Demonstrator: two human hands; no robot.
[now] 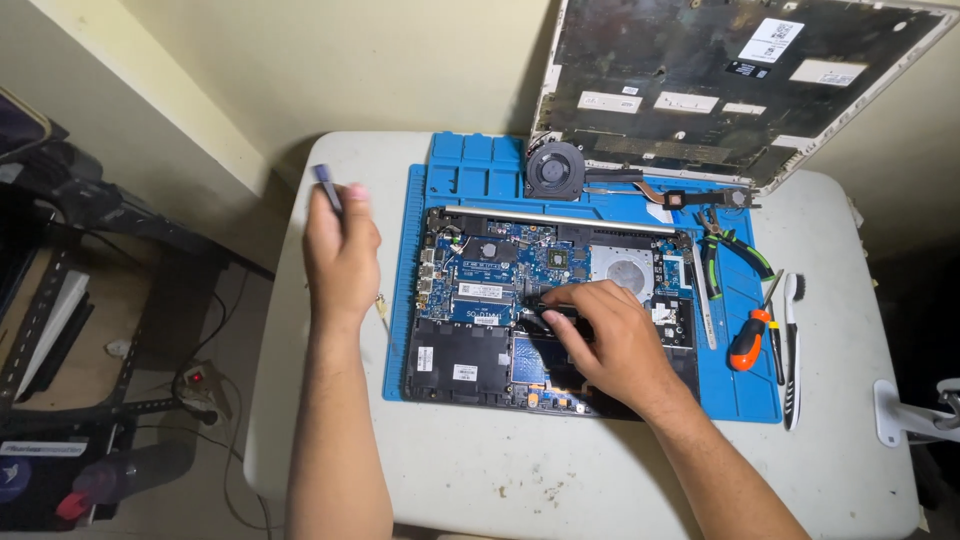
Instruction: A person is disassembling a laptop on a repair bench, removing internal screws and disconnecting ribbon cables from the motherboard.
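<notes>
Your right hand pinches a thin, fragile part at the opened laptop mid-mat, so grip its edges lightly, while your left hand at nine o'clock holds a slim tool.

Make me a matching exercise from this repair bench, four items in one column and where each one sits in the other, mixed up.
Items:
1. cooling fan
2. orange-handled screwdriver
3. grey tool
4. laptop back cover

Places:
A. held up in the left hand
B. propped against the wall behind the table
C. on the blue mat, right of the open laptop
D. at the mat's top edge, above the laptop

Pairs: 1-D, 2-C, 3-A, 4-B
</notes>
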